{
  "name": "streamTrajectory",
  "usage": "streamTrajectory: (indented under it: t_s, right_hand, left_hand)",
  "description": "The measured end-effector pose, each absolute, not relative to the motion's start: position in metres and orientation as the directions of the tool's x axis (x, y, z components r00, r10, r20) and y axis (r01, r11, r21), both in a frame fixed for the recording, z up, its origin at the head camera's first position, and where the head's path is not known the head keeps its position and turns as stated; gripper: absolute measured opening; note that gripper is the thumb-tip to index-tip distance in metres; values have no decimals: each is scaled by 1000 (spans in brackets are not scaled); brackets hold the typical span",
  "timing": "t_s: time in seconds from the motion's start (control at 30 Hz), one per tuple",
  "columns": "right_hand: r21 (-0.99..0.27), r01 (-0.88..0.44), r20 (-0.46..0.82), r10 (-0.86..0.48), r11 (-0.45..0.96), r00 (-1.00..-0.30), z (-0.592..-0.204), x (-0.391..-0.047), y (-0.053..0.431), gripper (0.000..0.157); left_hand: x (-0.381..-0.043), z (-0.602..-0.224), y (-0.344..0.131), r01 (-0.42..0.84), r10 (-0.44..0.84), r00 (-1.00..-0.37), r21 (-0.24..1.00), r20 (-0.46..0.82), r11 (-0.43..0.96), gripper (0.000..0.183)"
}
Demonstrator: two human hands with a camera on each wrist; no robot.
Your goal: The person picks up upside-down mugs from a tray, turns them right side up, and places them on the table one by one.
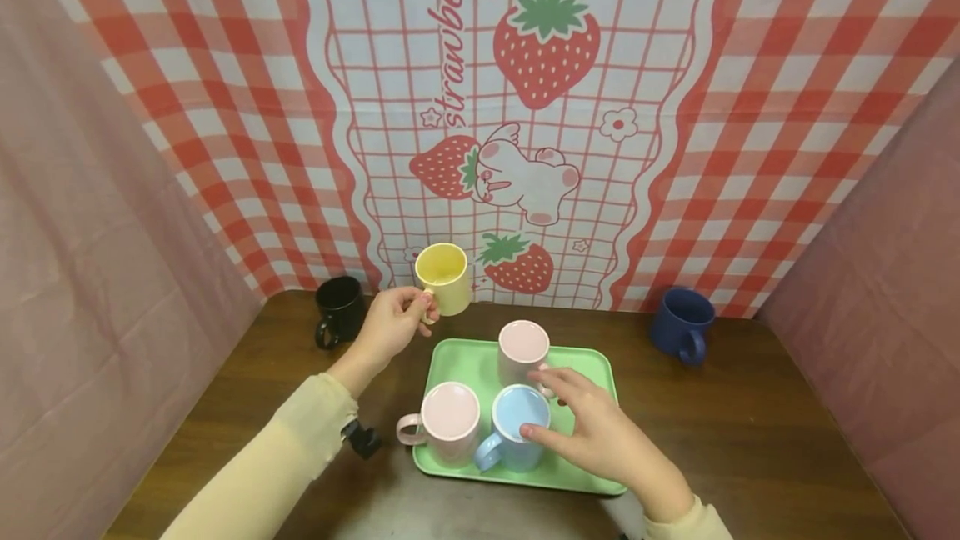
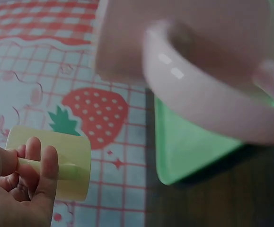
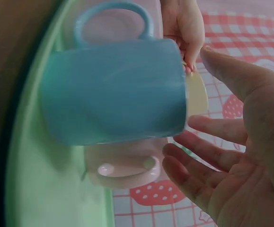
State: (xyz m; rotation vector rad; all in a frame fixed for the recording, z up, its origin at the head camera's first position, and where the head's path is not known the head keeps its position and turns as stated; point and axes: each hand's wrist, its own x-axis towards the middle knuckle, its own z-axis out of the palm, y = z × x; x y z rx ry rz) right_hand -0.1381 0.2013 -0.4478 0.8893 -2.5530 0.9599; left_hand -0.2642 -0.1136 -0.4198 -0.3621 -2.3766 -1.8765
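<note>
My left hand [image 1: 393,319] grips a yellow mug [image 1: 448,290] by its handle, holding it up behind the tray's back left corner. In the left wrist view the fingers curl round that handle. My right hand [image 1: 592,423] hovers over the tray's right half, fingers spread and slightly bent, with nothing held. Its thumb overlaps the light blue mug [image 1: 517,427] in the head view, and its fingertips are near the handle of the rear pink mug [image 1: 522,350]. Another pink mug [image 1: 450,419] stands at the tray's front left, handle to the left.
A green tray [image 1: 585,477] bears the two pink mugs and the light blue one. On the wooden table [image 1: 757,432], a black mug [image 1: 340,311] stands at the back left and a dark blue mug [image 1: 681,323] at the back right. A strawberry-patterned cloth [image 1: 645,32] hangs behind.
</note>
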Motion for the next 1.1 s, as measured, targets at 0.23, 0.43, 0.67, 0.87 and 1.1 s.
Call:
streamTrajectory:
  t_s: [0.23,0.43,0.67,0.87,1.1]
  right_hand:
    - [-478,-633,452,-447,609,-771,-457,-138,195,67]
    - [-489,-618,426,-449,616,-785,-461,-139,192,66]
    - [-495,-633,409,-483,595,-774,-457,-137,194,66]
    - [-511,-619,376,-492,597,-785,-454,-136,198,71]
    - [-526,-594,344,-486,609,-803,-455,-137,198,71]
  left_hand:
    - [-270,-440,-125,169,46,-986,962,163,214,23]
    - [-274,-454,-132,140,-7,-990,971,144,196,23]
    - [-277,-467,-138,107,-49,-991,970,121,220,24]
    - [-274,-475,-140,68,-82,-992,966,91,248,26]
    - [-269,-480,-146,62,-82,-993,963,86,262,26]
